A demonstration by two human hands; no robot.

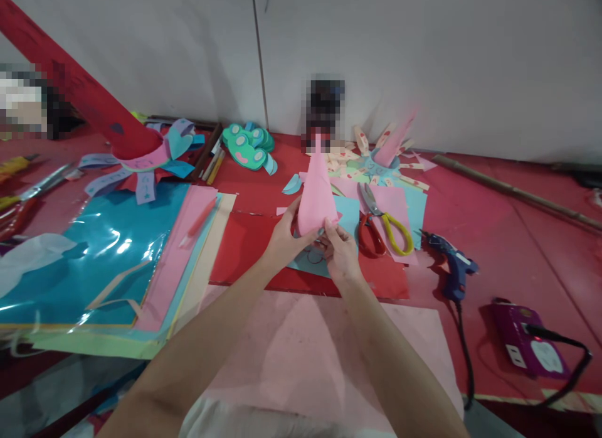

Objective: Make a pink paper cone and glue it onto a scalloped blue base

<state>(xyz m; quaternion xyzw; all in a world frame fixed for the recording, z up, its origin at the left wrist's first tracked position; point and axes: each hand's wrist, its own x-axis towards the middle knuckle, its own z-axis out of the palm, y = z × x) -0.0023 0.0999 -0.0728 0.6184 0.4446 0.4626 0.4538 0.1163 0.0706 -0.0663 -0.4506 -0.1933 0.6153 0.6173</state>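
Observation:
A pink paper cone [318, 199] stands point upward between my hands, over the red sheet in the middle of the table. My left hand [283, 240] curves round its lower left side, fingers partly behind it. At the lower right rim, my right hand [339, 246] pinches the paper's edge with thumb and fingers. Beneath the hands lies a light blue paper [314, 262] with a drawn outline. Close on the right are scissors [383, 221] with one red and one yellow handle, resting on pink and blue paper.
A blue glue gun [449, 262] lies to the right, near a purple power outlet box [527, 337]. Green frog cutouts [249, 146] and a finished paper cone craft [392, 143] sit at the back. Stacked coloured sheets [108, 256] fill the left. A stick [517, 190] lies back right.

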